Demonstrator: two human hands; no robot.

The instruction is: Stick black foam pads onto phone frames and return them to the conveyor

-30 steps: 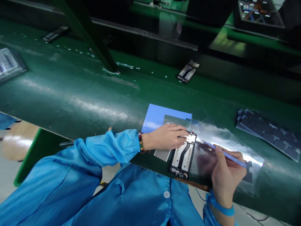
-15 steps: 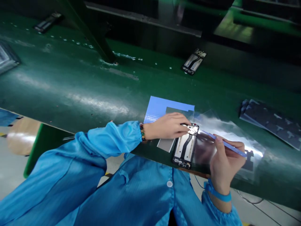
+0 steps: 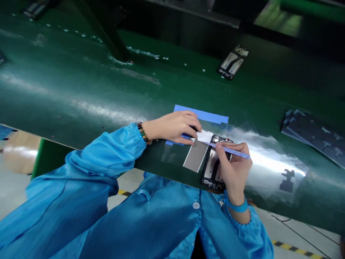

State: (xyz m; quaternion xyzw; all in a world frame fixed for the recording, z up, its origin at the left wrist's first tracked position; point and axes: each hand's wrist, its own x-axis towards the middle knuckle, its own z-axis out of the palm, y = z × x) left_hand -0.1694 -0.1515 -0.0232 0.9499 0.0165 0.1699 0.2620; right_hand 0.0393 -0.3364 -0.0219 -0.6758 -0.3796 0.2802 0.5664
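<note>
My left hand [image 3: 175, 126] lies over layered clear and blue film [image 3: 207, 114], fingers bent, pinching the upper end of a grey, white-edged sheet [image 3: 195, 158]. A shiny white patch [image 3: 205, 136] shows by its fingertips. In my right hand [image 3: 234, 167] is a slim blue pointed tool [image 3: 237, 153], held like a pen, its tip reaching left to the white patch near my left fingers. Under and beside the right hand lies an opened phone [image 3: 211, 167], with a dark strip across its pale middle. The hand hides part of it.
Clear plastic film [image 3: 264, 151] with a dark cut-out shape [image 3: 288, 181] lies to the right. Beyond it is a stack of dark printed sheets [image 3: 315, 135]. Another opened phone [image 3: 233, 62] lies farther back. A green post [image 3: 107, 32] rises from the green bench [image 3: 88, 93].
My left hand has left the phone and moved left onto the sheet. The right hand and blue tool have moved left, over the phone. The camera view has shifted slightly.
</note>
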